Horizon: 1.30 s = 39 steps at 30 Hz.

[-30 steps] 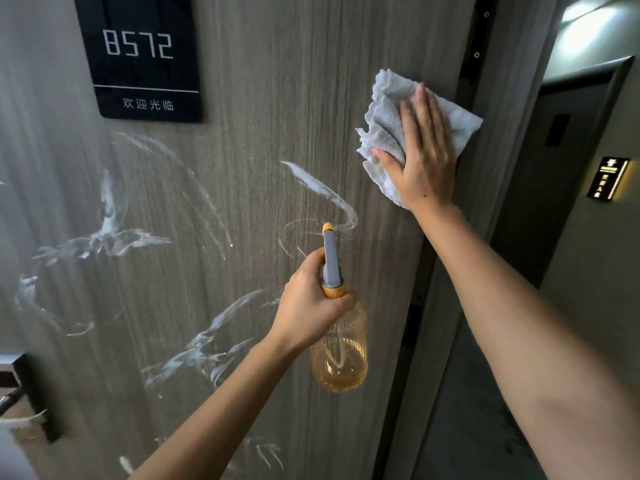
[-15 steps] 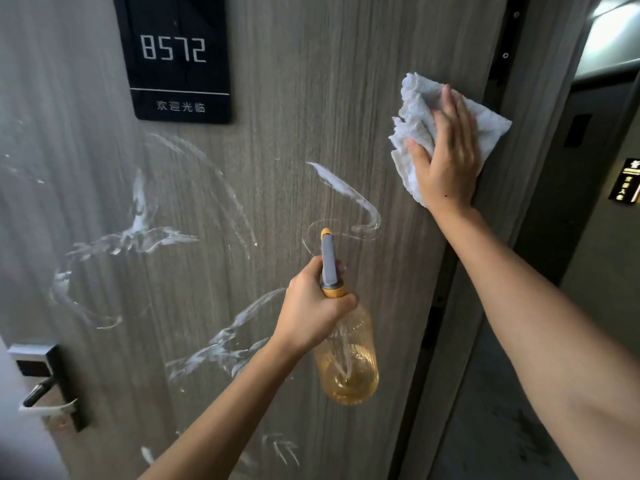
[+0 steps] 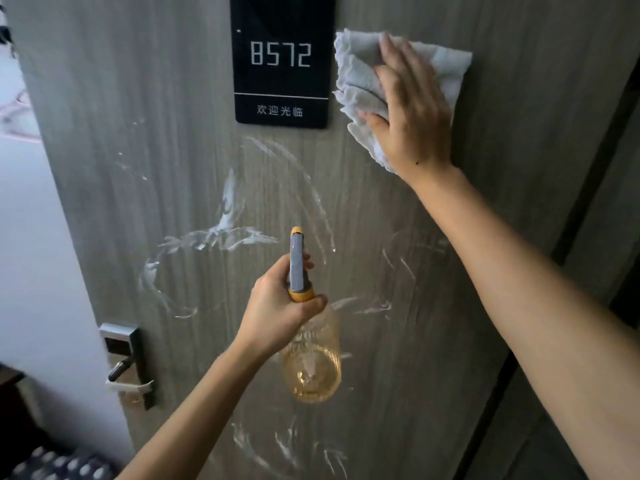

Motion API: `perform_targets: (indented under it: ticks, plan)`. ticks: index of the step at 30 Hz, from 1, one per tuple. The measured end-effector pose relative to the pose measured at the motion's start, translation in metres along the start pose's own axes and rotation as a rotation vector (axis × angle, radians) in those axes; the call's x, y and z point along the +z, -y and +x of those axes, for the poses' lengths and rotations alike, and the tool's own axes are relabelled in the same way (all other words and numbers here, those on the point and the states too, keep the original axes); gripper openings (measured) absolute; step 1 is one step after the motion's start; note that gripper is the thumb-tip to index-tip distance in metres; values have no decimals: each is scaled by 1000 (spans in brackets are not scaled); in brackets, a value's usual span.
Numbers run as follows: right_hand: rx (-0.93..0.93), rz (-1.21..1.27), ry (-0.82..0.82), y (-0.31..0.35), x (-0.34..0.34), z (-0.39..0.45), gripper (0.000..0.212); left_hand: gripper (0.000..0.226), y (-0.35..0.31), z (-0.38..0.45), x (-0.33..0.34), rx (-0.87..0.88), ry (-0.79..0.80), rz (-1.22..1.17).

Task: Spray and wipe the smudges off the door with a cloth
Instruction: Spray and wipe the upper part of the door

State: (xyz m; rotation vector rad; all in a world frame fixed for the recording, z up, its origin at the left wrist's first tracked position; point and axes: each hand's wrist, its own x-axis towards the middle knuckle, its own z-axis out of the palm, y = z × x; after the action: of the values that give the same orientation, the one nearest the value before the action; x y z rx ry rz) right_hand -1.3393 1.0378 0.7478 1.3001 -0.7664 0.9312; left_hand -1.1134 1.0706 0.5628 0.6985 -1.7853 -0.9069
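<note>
A grey wood-grain door fills the view, streaked with white smudges across its middle and lower part. My right hand presses a white cloth flat against the door, just right of the black room-number plate. My left hand grips the neck of an amber spray bottle with a grey and orange nozzle, held in front of the door's middle, nozzle pointing up at the door.
A black plate reading 8572 is fixed at the top centre. A metal lock and lever handle sit at the door's left edge, beside a white wall. The dark door frame runs down the right.
My right hand and the cloth have slid left across the door to beside the number plate. The smear that curved below the cloth is gone. The view has shifted left.
</note>
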Motion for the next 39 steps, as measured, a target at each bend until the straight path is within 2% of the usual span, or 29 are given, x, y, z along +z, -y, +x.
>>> perform_targets:
  ticks: [8,12,18,21,27,31,36,39]
  plan:
    - [17,-115,204,3,13,-7,50,36,10,25,-20,7,-60,-13]
    - [10,-124,171,4,13,-7,49,33,14,30,-19,8,-60,-15]
    - [-29,-174,95,4,16,-9,39,44,10,28,-17,49,10,-32]
    - [-45,-178,93,4,16,-9,41,46,11,25,-17,50,21,-62]
    - [-69,-158,-2,8,15,-8,39,34,19,15,-29,50,1,-14]
    - [-12,-120,-62,17,8,-14,38,32,29,7,-46,38,-28,-6]
    - [-23,-56,-38,51,8,-32,41,40,48,-4,-69,-18,-100,-17]
    - [-71,-43,37,77,16,-51,43,38,60,-9,-81,-42,-134,-34]
